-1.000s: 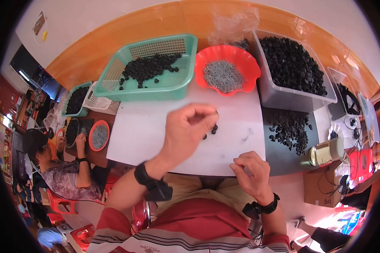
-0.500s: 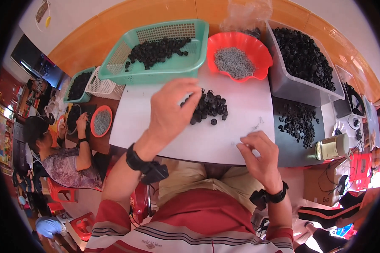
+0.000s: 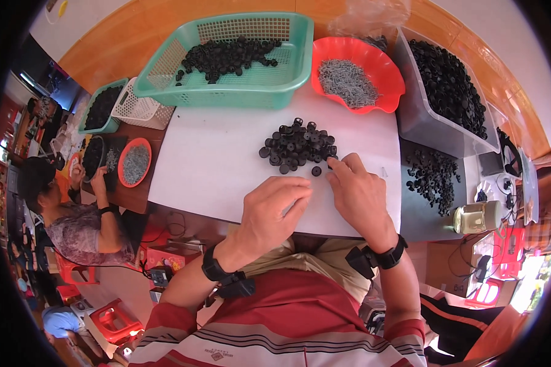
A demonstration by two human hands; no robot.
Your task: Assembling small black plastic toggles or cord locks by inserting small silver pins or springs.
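My right hand (image 3: pixel 362 194) is at the right edge of a pile of small round black parts (image 3: pixel 294 145) on the white board (image 3: pixel 208 165). Its thumb and forefinger close around one black part at that edge. Nearer to me, my left hand (image 3: pixel 274 209) hovers in front of the pile, fingers curled and thumb bent toward them. Whatever its fingertips hold, if anything, cannot be made out. One loose black part (image 3: pixel 316 171) lies between the two hands. A few thin metal screws (image 3: pixel 384 172) rest to the right of my right hand.
Behind the board stand a green basket (image 3: pixel 226 98) of black parts, a red bowl (image 3: pixel 393 98) of screws and a grey tub (image 3: pixel 419 122) heaped with black parts. Smaller black pieces (image 3: pixel 433 180) and a jar (image 3: pixel 476 217) sit at right. A co-worker (image 3: pixel 82 223) works at left.
My left hand has drawn back from over the pile toward me. My right hand has moved up and left to the pile's edge. The view has shifted slightly.
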